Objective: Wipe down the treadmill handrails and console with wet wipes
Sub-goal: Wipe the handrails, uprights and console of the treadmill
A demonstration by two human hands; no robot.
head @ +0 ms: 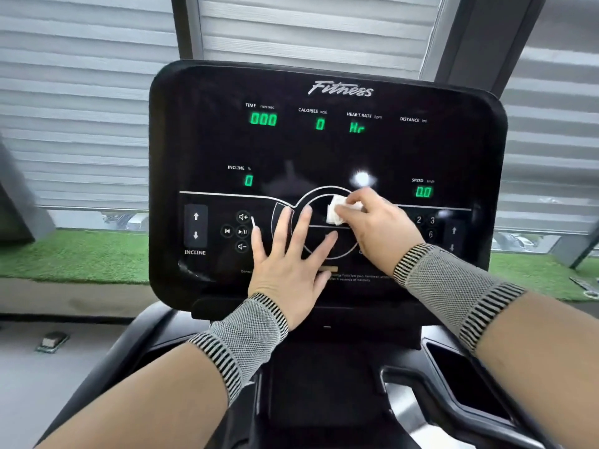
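The wipe [335, 213] is pinched by the right hand [372, 228] at console [324, 150] centre, unwiped panel lying above; left hand [288, 257] is pressed flat, fingers straight.

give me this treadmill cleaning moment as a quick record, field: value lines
setting: treadmill by windows with shut blinds
console: black panel, lit green readouts, all at zero
wet wipe: small white wad on the round centre control
right hand: pinches the wipe and presses it to the panel
left hand: flat on the console, fingers spread, holding nothing
wrists: knit wristbands on both
handrails: only the dark lower frame is in view; not being wiped now
stage: console wipe under way
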